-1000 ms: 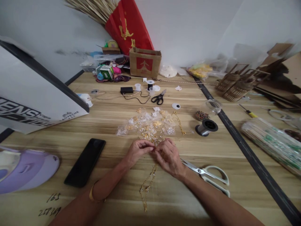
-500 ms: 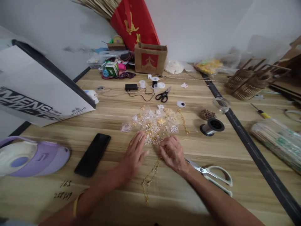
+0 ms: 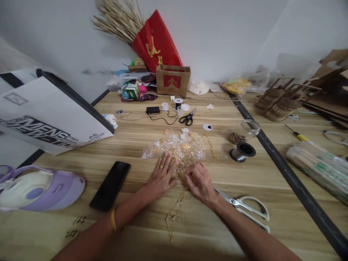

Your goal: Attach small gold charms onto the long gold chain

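Note:
My left hand [image 3: 162, 177] lies palm down with its fingers stretched out, the tips at the near-left edge of a pile of small gold and silver beads and charms [image 3: 179, 166]. Just right of the pile, my right hand [image 3: 200, 181] has its fingers curled around one end of a thin gold chain [image 3: 174, 217]. From there the chain trails toward me over the wood, with small charms along it. Small clear bags of findings [image 3: 174, 143] lie behind the pile. A second gold chain [image 3: 211, 146] rests to their right. White-handled scissors [image 3: 239, 202] lie beside my right wrist.
Left are a black phone [image 3: 110, 186], a purple visor [image 3: 54, 190] and a white box [image 3: 54, 116]. Right are a wire spool [image 3: 242, 152] and dark beads [image 3: 237, 137]. Black scissors [image 3: 188, 117] and a paper bag [image 3: 173, 80] stand farther back.
My left hand has shifted slightly and its fingers now lie spread over the pile's edge. My right hand keeps its hold on the chain. The camera view has tilted up a little.

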Action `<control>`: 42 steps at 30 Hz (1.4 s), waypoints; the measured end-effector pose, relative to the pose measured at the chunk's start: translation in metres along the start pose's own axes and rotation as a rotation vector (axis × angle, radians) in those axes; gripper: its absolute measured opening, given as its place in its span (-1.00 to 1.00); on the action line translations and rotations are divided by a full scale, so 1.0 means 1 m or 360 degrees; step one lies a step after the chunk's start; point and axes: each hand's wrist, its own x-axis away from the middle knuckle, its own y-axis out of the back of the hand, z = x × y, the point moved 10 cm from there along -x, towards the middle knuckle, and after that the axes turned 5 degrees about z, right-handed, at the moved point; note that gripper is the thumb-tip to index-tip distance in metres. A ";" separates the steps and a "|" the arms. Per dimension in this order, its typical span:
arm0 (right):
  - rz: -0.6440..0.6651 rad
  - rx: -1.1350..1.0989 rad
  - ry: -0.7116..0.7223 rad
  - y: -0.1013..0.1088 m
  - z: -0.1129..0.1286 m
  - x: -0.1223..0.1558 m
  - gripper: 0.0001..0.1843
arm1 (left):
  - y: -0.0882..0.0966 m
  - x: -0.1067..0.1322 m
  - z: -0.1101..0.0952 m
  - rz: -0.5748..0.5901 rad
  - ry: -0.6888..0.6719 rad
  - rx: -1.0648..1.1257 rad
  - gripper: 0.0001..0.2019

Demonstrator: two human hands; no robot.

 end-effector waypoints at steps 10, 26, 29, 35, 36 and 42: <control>0.0014 0.0010 -0.0010 -0.001 0.002 -0.001 -0.94 | 0.006 -0.026 0.010 -0.0069 0.0021 0.0378 -0.26; 0.0071 -0.0017 -0.0009 -0.010 0.002 0.004 -0.92 | 0.036 0.010 0.052 0.0033 0.0266 0.0807 -0.89; 0.0072 -0.0027 -0.0011 -0.011 0.001 0.005 -0.92 | 0.029 0.021 0.044 0.0249 0.0192 0.0599 -0.86; 0.0086 -0.0021 -0.0022 -0.012 0.002 0.004 -0.91 | 0.023 0.028 0.027 0.0287 -0.0013 0.0296 -0.83; 0.0085 -0.0020 -0.0022 -0.011 0.002 0.004 -0.91 | 0.022 0.027 0.024 0.0291 -0.0043 0.0258 -0.81; 0.0098 -0.0008 -0.0025 -0.012 0.002 0.004 -0.92 | 0.019 0.023 0.010 0.0350 -0.0148 0.0091 -0.74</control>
